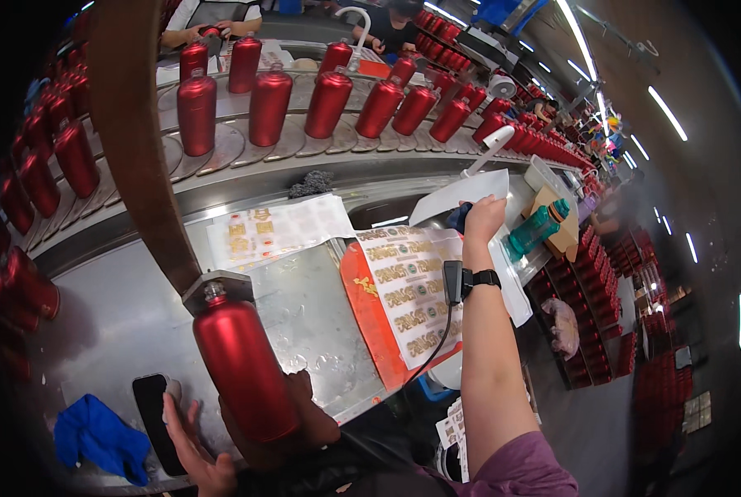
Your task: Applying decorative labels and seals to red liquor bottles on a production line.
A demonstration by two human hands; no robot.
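Observation:
My left hand point(221, 451) cups the base of a red metal bottle point(242, 364), fingers on its left and thumb on its right. The bottle's neck sits in a metal clamp point(218, 290) at the end of a brown arm point(143, 132). My right hand point(484, 217) reaches far over the steel table point(114, 315) and grips a small dark blue pad point(460, 217) pressed on a white sheet point(461, 192). A sheet of gold and green labels point(408, 290) lies on a red backing point(366, 311) beside my right forearm.
A curved conveyor point(246, 141) carries several red bottles point(269, 106) along the back. A second label sheet point(275, 232), a black phone point(155, 418) and a blue cloth point(97, 435) lie on the table. A teal bottle point(536, 232) rests on a wooden block point(562, 236). Other people's hands point(213, 31) work beyond the conveyor.

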